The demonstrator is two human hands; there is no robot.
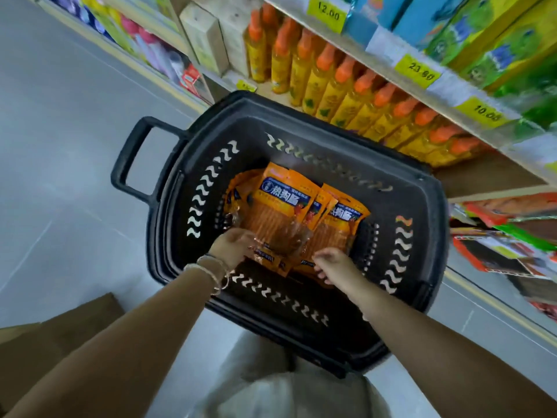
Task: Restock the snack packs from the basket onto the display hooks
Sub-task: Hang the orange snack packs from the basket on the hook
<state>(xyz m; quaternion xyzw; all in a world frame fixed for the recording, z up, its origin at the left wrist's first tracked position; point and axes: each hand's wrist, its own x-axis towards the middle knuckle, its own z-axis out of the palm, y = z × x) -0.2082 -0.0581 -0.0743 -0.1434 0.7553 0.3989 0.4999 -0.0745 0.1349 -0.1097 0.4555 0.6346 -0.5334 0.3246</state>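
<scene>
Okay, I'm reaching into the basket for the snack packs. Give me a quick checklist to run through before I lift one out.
1. Stock left: ok, several orange snack packs lie in the black basket.
2. Hands in place: ok, the left hand and the right hand are both at the packs' near edge.
3. Firm grip: cannot tell, the fingers are partly hidden by wrappers.
4. One pack singled out: not ok, the packs overlap in a pile.
5. Display hooks in sight: not ok, none show; the shelf beside the basket holds orange-capped bottles.
</scene>
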